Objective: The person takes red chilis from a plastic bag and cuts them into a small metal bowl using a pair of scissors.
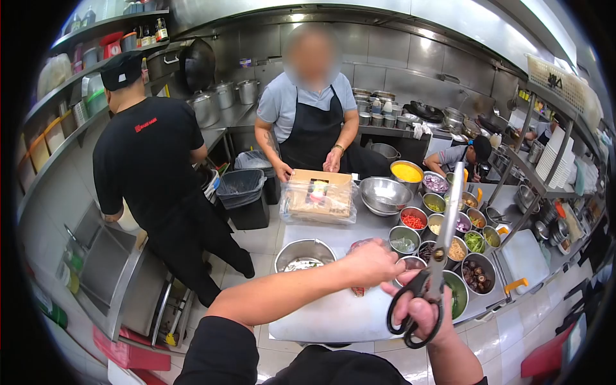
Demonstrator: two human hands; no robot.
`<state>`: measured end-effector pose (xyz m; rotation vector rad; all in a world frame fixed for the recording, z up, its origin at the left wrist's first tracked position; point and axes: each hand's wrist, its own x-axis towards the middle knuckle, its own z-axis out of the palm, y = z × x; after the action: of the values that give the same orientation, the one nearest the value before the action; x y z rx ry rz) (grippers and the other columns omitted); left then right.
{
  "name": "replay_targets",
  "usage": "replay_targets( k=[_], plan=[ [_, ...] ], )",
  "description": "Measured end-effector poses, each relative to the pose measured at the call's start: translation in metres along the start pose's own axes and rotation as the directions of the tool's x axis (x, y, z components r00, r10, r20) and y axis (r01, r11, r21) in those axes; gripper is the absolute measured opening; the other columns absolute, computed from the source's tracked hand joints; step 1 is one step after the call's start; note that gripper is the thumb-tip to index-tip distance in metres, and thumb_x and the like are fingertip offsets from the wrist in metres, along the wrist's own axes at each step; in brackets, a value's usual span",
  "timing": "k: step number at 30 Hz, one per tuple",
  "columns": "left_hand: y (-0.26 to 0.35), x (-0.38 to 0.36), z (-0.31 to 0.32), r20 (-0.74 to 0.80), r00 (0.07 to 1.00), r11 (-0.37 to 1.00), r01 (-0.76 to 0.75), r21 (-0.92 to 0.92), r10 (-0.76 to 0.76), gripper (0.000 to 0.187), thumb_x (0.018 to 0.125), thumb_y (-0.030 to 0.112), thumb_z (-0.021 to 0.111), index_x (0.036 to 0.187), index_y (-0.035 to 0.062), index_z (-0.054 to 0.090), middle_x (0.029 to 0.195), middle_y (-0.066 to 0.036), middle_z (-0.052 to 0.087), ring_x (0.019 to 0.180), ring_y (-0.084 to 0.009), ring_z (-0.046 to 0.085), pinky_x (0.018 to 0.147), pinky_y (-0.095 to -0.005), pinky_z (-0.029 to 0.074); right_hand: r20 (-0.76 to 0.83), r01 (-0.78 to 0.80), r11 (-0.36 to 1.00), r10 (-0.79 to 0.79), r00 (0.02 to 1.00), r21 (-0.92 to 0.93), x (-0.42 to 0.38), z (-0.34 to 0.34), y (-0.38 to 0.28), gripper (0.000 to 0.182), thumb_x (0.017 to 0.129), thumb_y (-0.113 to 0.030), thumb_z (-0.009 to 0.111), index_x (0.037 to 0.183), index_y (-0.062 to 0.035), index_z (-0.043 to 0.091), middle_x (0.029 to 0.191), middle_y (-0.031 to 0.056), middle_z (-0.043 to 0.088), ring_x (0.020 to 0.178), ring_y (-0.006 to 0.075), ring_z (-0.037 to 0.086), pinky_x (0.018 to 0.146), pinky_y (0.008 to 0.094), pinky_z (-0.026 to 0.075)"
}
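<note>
My right hand (420,314) grips a pair of scissors (453,212) by its black handles, with the metal blades pointing up and away. Just left of it is my left hand (375,262), its fingers pinched together over a small metal bowl (410,264). What those fingers hold, if anything, is hidden. Something reddish (357,292), possibly meat, shows in part below my left wrist on the white cutting board (321,314). A metal pot (305,256) with pale and dark bits inside stands left of my left hand.
Several metal tubs of cut vegetables, including red pieces (413,220) and mushrooms (478,274), crowd the right side. A co-worker (314,115) across the table touches a plastic-wrapped cardboard box (319,196). Another person (151,147) stands at the left sink. Mixing bowls (385,194) sit beside the box.
</note>
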<state>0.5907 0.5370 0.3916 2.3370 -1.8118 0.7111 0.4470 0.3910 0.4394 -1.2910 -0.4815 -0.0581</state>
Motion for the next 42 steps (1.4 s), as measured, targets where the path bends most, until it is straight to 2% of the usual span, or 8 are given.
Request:
replay_targets(
  k=[3,7,13,17,20,25,34,42],
  plan=[
    [-0.008,-0.016,-0.021,0.148,0.975,0.985,0.173,-0.026,-0.167,0.026,0.082,0.027,0.064,0.101,0.0092,0.06,0.077,-0.005,0.065,0.073,-0.0264,0.068,0.07,-0.0433,0.051,-0.116,0.022,0.996,-0.031,0.993,-0.081,-0.004,-0.011,-0.006,0.052,0.087,-0.029,0.066,0.118,0.0093,0.05,0.064,0.0072,0.062,0.063,0.0149,0.063,0.1,0.0419,0.047],
    [-0.004,-0.038,-0.023,0.0,0.967,0.965,0.252,-0.068,-0.253,0.025,0.084,0.028,0.067,0.099,0.0085,0.06,0.071,-0.007,0.062,0.063,-0.0251,0.065,0.053,-0.0396,0.049,-0.232,0.016,0.991,-0.047,0.972,-0.134,-0.009,-0.028,-0.002,0.058,0.086,-0.036,0.07,0.118,0.0087,0.05,0.064,0.0068,0.062,0.062,0.0149,0.062,0.089,0.0374,0.051],
    [0.13,-0.072,0.028,-0.034,0.997,0.888,0.048,-0.458,-0.071,0.028,0.086,0.03,0.067,0.103,0.0076,0.062,0.068,-0.005,0.058,0.061,-0.0241,0.061,0.052,-0.0381,0.049,-0.27,0.026,0.989,-0.065,0.961,-0.145,-0.015,-0.033,0.013,0.055,0.085,-0.031,0.071,0.119,0.0069,0.051,0.066,0.0075,0.062,0.059,0.0145,0.06,0.058,0.028,0.051],
    [0.124,-0.083,0.035,-0.064,0.968,0.823,0.169,-0.543,-0.241,0.027,0.085,0.03,0.068,0.1,0.0077,0.065,0.067,-0.007,0.057,0.058,-0.0255,0.06,0.052,-0.0391,0.048,-0.247,-0.014,0.978,-0.038,0.968,-0.208,-0.021,-0.035,0.017,0.045,0.087,-0.023,0.068,0.118,0.0038,0.051,0.068,0.0061,0.061,0.059,0.012,0.059,0.054,0.0245,0.047],
    [0.077,-0.102,0.014,-0.099,0.89,0.842,0.377,-0.387,-0.444,0.027,0.079,0.023,0.076,0.099,0.0066,0.068,0.065,-0.006,0.059,0.058,-0.0239,0.062,0.052,-0.0365,0.051,-0.266,-0.018,0.96,-0.059,0.962,-0.279,-0.026,-0.039,0.014,0.04,0.086,-0.011,0.067,0.12,0.0036,0.051,0.07,0.0038,0.061,0.061,0.0101,0.057,0.057,0.0241,0.047],
    [0.041,-0.133,0.013,0.102,0.749,0.711,0.656,-0.255,-0.655,0.021,0.083,0.021,0.071,0.102,0.0114,0.07,0.081,-0.008,0.065,0.075,-0.0285,0.066,0.065,-0.0396,0.054,-0.441,-0.227,0.907,0.052,0.896,-0.354,-0.043,-0.053,0.025,0.041,0.083,-0.007,0.072,0.119,0.0009,0.056,0.075,-0.0004,0.06,0.064,0.0055,0.055,0.059,0.0222,0.046],
    [0.014,-0.069,0.051,0.269,0.77,0.749,0.632,-0.199,-0.578,0.017,0.089,0.017,0.057,0.098,0.0069,0.067,0.09,-0.013,0.064,0.085,-0.0348,0.065,0.071,-0.0453,0.053,-0.492,-0.399,0.855,0.204,0.846,-0.332,-0.066,-0.071,0.051,0.042,0.082,-0.009,0.074,0.119,0.0024,0.057,0.078,-0.0002,0.062,0.067,0.005,0.055,0.062,0.022,0.046],
    [0.009,-0.006,0.123,0.543,0.518,0.668,0.736,0.111,-0.66,0.024,0.087,0.015,0.053,0.097,0.0069,0.074,0.11,-0.018,0.065,0.098,-0.0321,0.068,0.079,-0.0427,0.055,-0.421,-0.391,0.832,0.215,0.881,-0.394,-0.08,-0.093,0.054,0.048,0.08,-0.013,0.077,0.119,0.0032,0.057,0.076,-0.001,0.061,0.068,0.0052,0.056,0.064,0.022,0.047]
  ],
)
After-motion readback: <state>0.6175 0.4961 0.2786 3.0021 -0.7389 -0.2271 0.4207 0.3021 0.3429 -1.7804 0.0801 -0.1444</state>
